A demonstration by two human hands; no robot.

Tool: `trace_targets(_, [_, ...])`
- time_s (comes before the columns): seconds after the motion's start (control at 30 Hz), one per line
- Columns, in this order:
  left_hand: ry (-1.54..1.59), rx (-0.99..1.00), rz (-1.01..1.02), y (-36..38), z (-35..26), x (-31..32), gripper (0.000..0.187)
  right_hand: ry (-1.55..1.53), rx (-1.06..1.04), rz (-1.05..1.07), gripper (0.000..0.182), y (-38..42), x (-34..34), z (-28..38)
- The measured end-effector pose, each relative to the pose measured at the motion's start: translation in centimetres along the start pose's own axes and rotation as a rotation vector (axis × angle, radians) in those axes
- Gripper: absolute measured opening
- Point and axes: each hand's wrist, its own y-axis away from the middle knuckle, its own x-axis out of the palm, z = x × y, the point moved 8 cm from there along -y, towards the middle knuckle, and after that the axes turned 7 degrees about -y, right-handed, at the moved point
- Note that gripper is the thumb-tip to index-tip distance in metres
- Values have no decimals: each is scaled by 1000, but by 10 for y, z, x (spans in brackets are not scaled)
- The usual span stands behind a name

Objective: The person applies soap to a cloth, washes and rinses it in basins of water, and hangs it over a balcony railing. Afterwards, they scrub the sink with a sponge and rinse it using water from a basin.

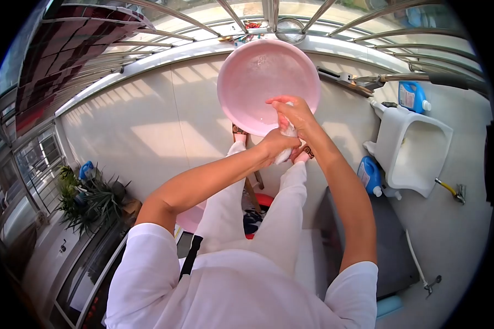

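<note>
A small white cloth (289, 130) is bunched up between my hands at the near rim of a pink basin (240, 109). My left hand (278, 146) is closed around the lower part, and a bit of cloth sticks out below the fist. Just above it, my right hand (296, 116) grips the upper part, with its index finger stretched out over the basin. Both hands look wet. Inside the basin there appears to be shallow water with a little foam. The cloth's full shape is hidden by my fingers.
To the right are a white sink (417, 148), blue detergent bottles (370, 175) and a yellow-handled tap (449, 188). Metal railings (324, 16) curve behind the basin. Potted plants (93, 200) stand at left. A stool leg (252, 194) shows between my legs.
</note>
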Motion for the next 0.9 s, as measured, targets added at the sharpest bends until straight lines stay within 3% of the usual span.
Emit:
trace_targets(0.07, [-66, 81, -133, -18, 9, -13, 11, 37, -37, -110, 22, -11, -12, -10])
trace_targets(0.27, [-505, 151, -500, -32, 14, -31, 39, 214, -96, -369, 18, -14, -30, -22])
trace_targets(0.4, [-589, 339, -707, -14, 3, -27, 46, 395, -230, -503, 18, -3, -29, -10])
trace_targets(0.6, [-642, 374, -707, 15, -13, -11, 48, 575, -404, -611, 21, 23, -16, 18])
trace_targets(0.9, [-698, 485, -719, 63, -30, 6, 40, 548, -498, -677, 19, 65, 19, 49])
